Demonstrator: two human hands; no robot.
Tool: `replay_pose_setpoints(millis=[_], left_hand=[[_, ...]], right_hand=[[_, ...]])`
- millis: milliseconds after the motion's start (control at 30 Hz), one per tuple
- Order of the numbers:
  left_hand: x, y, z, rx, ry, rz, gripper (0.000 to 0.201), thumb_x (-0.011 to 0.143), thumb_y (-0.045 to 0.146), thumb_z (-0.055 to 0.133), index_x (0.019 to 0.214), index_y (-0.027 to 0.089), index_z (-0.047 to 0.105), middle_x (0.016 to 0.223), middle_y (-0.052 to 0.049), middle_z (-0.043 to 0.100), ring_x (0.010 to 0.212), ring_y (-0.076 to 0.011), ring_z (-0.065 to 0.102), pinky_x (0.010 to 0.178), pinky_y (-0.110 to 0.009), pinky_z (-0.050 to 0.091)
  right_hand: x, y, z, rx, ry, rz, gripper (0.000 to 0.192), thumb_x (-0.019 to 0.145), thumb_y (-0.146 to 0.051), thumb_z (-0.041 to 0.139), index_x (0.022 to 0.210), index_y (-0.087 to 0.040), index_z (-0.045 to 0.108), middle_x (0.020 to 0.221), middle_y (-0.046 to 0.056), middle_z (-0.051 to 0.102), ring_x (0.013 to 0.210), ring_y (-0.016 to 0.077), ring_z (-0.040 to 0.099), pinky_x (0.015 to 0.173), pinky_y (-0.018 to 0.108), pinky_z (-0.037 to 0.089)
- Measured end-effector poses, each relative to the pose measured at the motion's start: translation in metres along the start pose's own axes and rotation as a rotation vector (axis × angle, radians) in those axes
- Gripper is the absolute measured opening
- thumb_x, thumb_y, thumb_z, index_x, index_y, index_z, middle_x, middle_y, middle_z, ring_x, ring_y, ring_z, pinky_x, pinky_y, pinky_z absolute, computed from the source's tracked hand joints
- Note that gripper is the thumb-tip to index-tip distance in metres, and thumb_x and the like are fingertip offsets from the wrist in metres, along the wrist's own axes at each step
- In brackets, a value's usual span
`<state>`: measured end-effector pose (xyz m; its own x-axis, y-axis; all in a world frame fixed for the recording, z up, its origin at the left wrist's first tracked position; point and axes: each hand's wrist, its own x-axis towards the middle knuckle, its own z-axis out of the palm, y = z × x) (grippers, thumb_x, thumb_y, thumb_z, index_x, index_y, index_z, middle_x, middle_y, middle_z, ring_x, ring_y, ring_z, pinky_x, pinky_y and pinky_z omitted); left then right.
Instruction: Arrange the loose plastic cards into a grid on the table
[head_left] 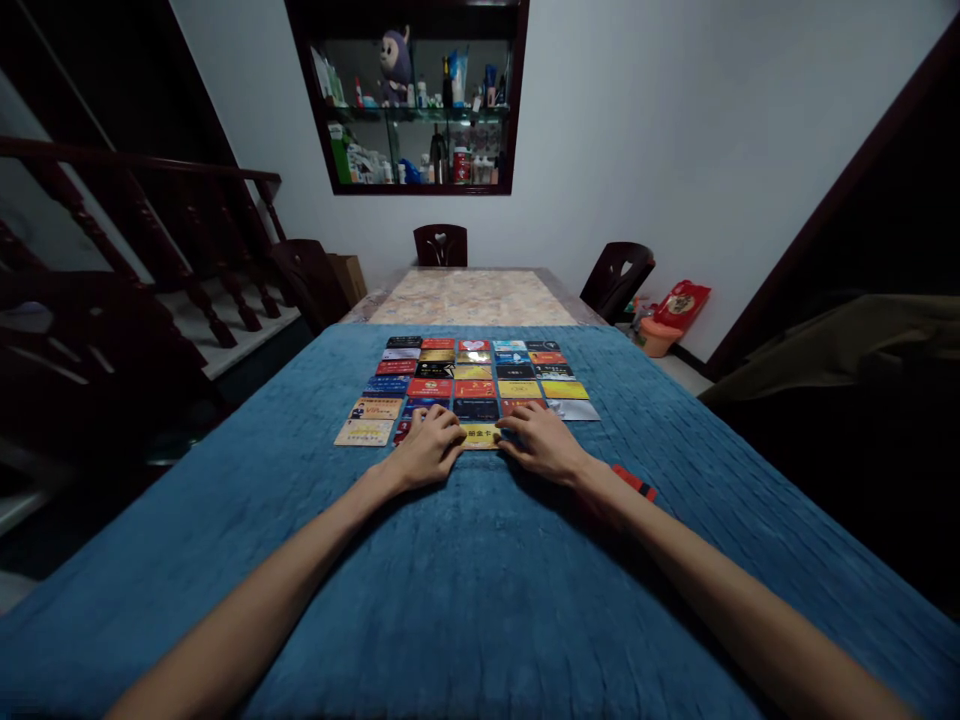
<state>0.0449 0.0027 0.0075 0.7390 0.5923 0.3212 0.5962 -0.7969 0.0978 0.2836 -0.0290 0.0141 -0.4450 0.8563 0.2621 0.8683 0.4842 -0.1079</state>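
Observation:
A yellow card [481,436] lies flat in the nearest row of a grid of plastic cards on the blue cloth. At its left edge my left hand [427,445] has curled fingers and thumb closed on it. From the other side, my right hand [540,440] pinches the right edge. Just beyond is a dark card [476,410], with a reddish card [523,407] to its right, partly behind my fingers. Left of my left hand lies a cream card [364,432]; a red card [402,430] beside it is mostly covered by that hand.
Blue cloth [480,580] covers the near part of the table, and bare patterned tabletop [480,293] shows beyond it. Something red and black [634,482] lies beside my right forearm, partly hidden. Dark chairs [441,245] stand around, with a stair railing [142,160] at left.

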Motion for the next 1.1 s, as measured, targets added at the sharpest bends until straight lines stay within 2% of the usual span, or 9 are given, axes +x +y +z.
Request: replay_pose_setpoints(millis=[167,267,433,600,800,933,1100], left_hand=[[0.001,0.002,-0.003,0.027,0.002,0.01,0.02,0.096,0.025,0.049,0.099,0.016,0.067,0.106,-0.011,0.064,0.107,-0.0279,0.049,0.091,-0.049,0.035],[0.002,0.007,-0.004,0.009,0.044,0.039,0.021,0.096,0.025,0.047,0.104,0.017,0.066,0.107,-0.011,0.064,0.107,-0.0274,0.049,0.092,-0.048,0.034],[0.007,0.029,-0.007,-0.06,0.08,0.159,0.023,0.092,0.02,0.053,0.113,0.017,0.062,0.113,-0.01,0.065,0.114,-0.0276,0.049,0.096,-0.048,0.031],[0.019,0.064,-0.005,-0.073,-0.014,0.311,0.032,0.087,0.018,0.057,0.119,0.018,0.058,0.124,-0.011,0.064,0.121,-0.0295,0.047,0.098,-0.048,0.031],[0.041,0.101,0.001,-0.074,-0.133,0.448,0.034,0.087,0.016,0.054,0.121,0.017,0.055,0.126,-0.012,0.063,0.126,-0.0301,0.044,0.098,-0.048,0.032],[0.058,0.114,0.007,-0.062,-0.204,0.503,0.037,0.081,0.013,0.056,0.118,0.018,0.055,0.127,-0.012,0.062,0.127,-0.0301,0.043,0.094,-0.045,0.036],[0.072,0.117,0.016,-0.067,-0.253,0.55,0.036,0.08,0.011,0.055,0.115,0.016,0.056,0.128,-0.012,0.061,0.125,-0.0293,0.044,0.092,-0.047,0.041]], right_hand=[[-0.012,0.02,-0.012,0.014,0.066,-0.021,0.025,0.093,-0.032,0.059,0.112,-0.02,0.069,0.111,0.01,0.07,0.104,0.0264,0.056,0.087,0.039,0.045],[-0.024,0.032,-0.018,0.0,0.072,-0.02,0.022,0.093,-0.031,0.059,0.108,-0.02,0.071,0.106,0.01,0.072,0.097,0.0256,0.058,0.083,0.038,0.045],[-0.043,0.052,-0.023,0.026,0.099,0.003,0.02,0.093,-0.029,0.056,0.102,-0.022,0.073,0.099,0.008,0.073,0.096,0.0245,0.06,0.085,0.037,0.046],[-0.052,0.063,-0.018,0.104,0.167,0.047,0.02,0.094,-0.029,0.055,0.101,-0.022,0.073,0.1,0.008,0.073,0.097,0.0248,0.059,0.087,0.039,0.048],[-0.058,0.059,-0.016,0.125,0.181,0.048,0.021,0.094,-0.03,0.054,0.1,-0.022,0.074,0.097,0.009,0.073,0.096,0.0242,0.059,0.084,0.038,0.048],[-0.062,0.056,-0.02,0.149,0.198,0.053,0.022,0.095,-0.028,0.053,0.098,-0.021,0.074,0.095,0.009,0.074,0.093,0.0241,0.059,0.082,0.038,0.048],[-0.065,0.059,-0.021,0.154,0.211,0.076,0.02,0.093,-0.025,0.054,0.097,-0.021,0.074,0.096,0.009,0.074,0.094,0.0241,0.059,0.081,0.037,0.048]])
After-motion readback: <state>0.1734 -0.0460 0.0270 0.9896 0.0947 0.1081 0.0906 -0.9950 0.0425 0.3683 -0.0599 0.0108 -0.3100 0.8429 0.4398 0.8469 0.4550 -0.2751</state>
